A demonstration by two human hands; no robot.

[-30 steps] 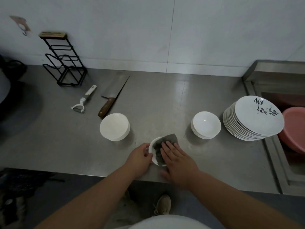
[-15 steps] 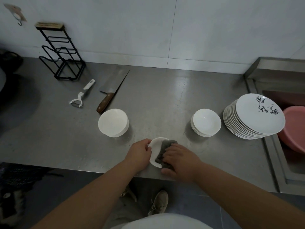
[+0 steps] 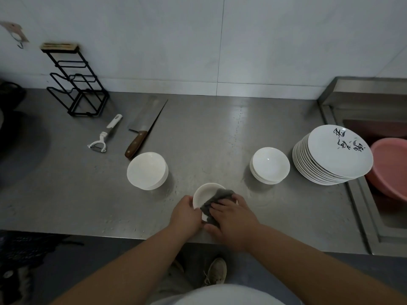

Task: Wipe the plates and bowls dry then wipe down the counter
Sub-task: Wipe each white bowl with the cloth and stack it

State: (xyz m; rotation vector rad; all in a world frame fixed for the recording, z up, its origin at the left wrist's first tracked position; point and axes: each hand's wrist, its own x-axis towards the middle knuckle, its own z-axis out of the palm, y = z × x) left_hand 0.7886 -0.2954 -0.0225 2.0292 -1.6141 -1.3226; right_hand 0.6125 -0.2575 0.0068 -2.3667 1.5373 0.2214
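Steel counter (image 3: pixel 209 133), near edge | left hand (image 3: pixel 185 214) grips small white bowl (image 3: pixel 206 191) by its left rim | right hand (image 3: pixel 231 216) clutches grey cloth (image 3: pixel 218 194) over bowl's right rim | step: drying this bowl | next, likely: set it aside, fetch another from right bowl stack (image 3: pixel 269 165)

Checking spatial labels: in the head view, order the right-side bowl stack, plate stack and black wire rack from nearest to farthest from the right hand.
From the right hand:
1. Bowl stack, just beyond, to its right.
2. Plate stack, farther right.
3. Black wire rack, far back left.
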